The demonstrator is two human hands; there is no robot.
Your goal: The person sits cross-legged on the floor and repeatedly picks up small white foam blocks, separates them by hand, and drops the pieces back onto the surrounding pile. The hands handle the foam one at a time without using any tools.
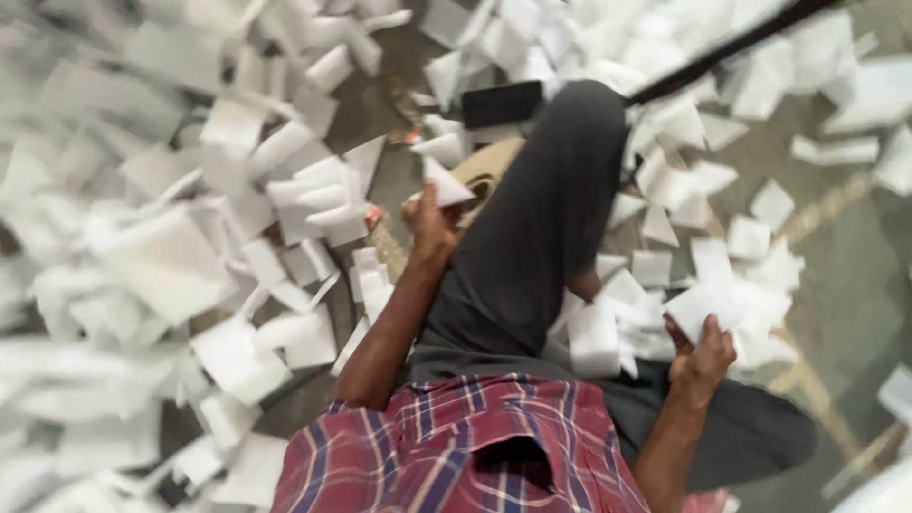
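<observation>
I see my left hand raised in front of me, fingers closed on a white foam piece that sticks up and to the right from its fingertips. My right hand sits lower and well apart from the left, gripping a second white piece that lies just above its fingers. Between the two hands runs my bent knee in grey trousers. Left of the left hand, a thick litter of white foam scraps covers the floor; more scraps lie above and beside the right hand. A dark flat block rests beyond the left hand. The picture is blurred.
</observation>
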